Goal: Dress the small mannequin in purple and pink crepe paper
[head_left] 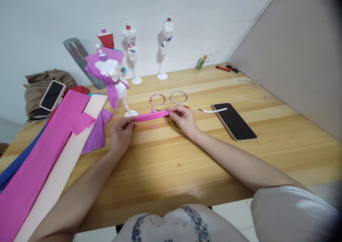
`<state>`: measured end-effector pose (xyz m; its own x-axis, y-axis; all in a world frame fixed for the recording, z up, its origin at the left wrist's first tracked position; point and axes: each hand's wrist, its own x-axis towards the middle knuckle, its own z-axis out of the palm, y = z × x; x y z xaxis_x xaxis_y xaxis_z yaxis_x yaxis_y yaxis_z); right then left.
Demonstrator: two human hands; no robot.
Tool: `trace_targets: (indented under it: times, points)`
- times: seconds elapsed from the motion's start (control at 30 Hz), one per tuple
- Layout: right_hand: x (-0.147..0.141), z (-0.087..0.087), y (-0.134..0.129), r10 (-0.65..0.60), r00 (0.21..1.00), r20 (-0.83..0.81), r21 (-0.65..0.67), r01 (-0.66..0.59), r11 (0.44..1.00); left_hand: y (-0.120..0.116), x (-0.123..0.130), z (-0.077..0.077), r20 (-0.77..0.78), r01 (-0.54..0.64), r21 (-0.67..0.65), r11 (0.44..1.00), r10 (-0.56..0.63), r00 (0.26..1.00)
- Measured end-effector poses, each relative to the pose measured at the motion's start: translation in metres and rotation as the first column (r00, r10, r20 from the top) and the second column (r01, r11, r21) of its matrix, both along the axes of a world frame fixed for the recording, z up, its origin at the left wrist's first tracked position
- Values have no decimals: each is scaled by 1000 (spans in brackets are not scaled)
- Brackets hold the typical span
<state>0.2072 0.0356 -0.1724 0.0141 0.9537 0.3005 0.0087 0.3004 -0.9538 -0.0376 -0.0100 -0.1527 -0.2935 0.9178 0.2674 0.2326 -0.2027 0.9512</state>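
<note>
A narrow pink strip of crepe paper is stretched between my hands, slightly gathered along its length. My left hand pinches its left end, close to the round base of a small white mannequin dressed in purple crepe paper. My right hand grips the other end between thumb and fingers. Beneath that hand lies a pair of scissors with yellow and red handles, partly hidden. Small pink scraps lie on the table under the strip.
Sheets of pink crepe paper and other colours hang over the left table edge. Two tape rolls lie behind my hands. More mannequins stand along the wall. A phone with a white strip lies right; a glue stick stands behind.
</note>
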Motion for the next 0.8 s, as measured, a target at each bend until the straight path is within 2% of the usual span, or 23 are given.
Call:
trace_targets:
  times: [0.13, 0.33, 0.5, 0.8]
  points:
    - [0, 1, -1, 3, 1000, 26, -15, -2, 1000, 0, -1, 0, -26, -13, -20, 1000, 12, 1000]
    - [-2, -2, 0, -1, 997, -83, -125, -10, 992, -2, 1, 4, 36, -36, -40, 999, 37, 999]
    - [-3, -1, -1, -20, 993, -113, -145, 3, 989, -4, 3, 7, 117, -25, -48, 999, 30, 993]
    - [-4, 5, -4, -29, 991, -129, -141, 10, 990, -4, 4, 8, 142, -28, -62, 998, 37, 989]
